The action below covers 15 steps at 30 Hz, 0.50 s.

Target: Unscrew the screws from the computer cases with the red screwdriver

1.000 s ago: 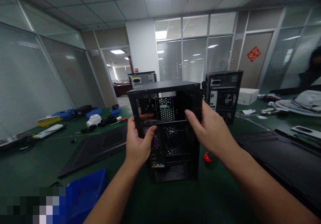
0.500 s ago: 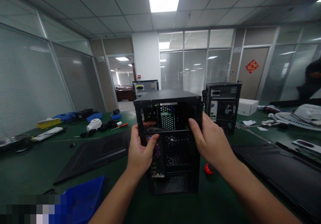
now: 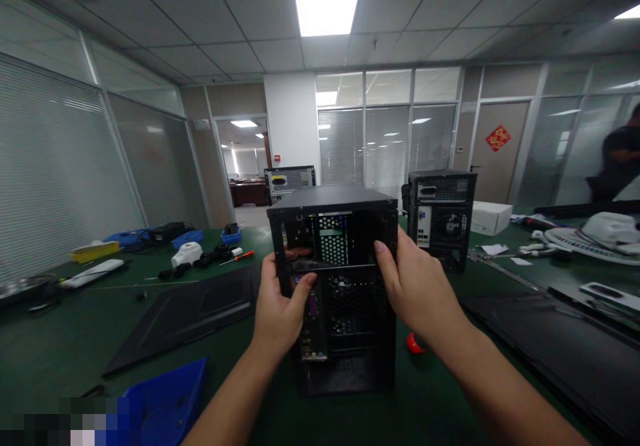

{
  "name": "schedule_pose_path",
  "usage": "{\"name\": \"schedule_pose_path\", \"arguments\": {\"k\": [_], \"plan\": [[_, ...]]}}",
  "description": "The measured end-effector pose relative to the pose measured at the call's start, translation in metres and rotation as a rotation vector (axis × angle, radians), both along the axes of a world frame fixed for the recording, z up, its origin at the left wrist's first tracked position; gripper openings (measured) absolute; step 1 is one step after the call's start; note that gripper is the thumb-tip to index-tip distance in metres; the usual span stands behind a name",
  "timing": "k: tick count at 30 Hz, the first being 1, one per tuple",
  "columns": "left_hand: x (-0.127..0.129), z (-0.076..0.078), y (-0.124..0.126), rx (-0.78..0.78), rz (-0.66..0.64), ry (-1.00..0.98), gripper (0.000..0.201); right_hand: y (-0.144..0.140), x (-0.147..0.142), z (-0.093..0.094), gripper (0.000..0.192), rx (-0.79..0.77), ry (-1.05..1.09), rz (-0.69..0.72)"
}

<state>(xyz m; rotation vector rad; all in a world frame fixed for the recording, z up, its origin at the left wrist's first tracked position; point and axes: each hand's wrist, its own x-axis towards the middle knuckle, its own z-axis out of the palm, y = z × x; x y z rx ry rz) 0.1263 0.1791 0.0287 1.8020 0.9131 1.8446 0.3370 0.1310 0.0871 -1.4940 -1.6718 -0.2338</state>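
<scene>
A black computer case stands upright on the green table, its rear panel facing me. My left hand grips its left rear edge, fingers reaching into the empty opening near the top. On the right rear edge rests my right hand, thumb hooked into the same opening. A small red object lies on the table just right of the case, partly hidden by my right wrist.
A black side panel lies flat at the left, another dark panel at the right. A blue bin sits near the front left. Two more cases stand behind. Tools and bins line the far left. A person stands far right.
The view has tilted up, so the case and my hands sit lower in the picture. Both hands keep the same hold on the case. The person at the right has shifted.
</scene>
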Motion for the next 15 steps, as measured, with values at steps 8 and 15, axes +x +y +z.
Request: {"name": "schedule_pose_path", "arguments": {"k": [8, 15], "plan": [[0.000, 0.000, 0.000, 0.005, 0.008, -0.006, 0.045, 0.004, 0.005, -0.006, 0.049, 0.036, 0.012, 0.008], [0.001, 0.000, -0.002, 0.020, -0.022, -0.014, 0.041, 0.006, 0.010, -0.009, 0.057, 0.080, -0.019, 0.039]]}}
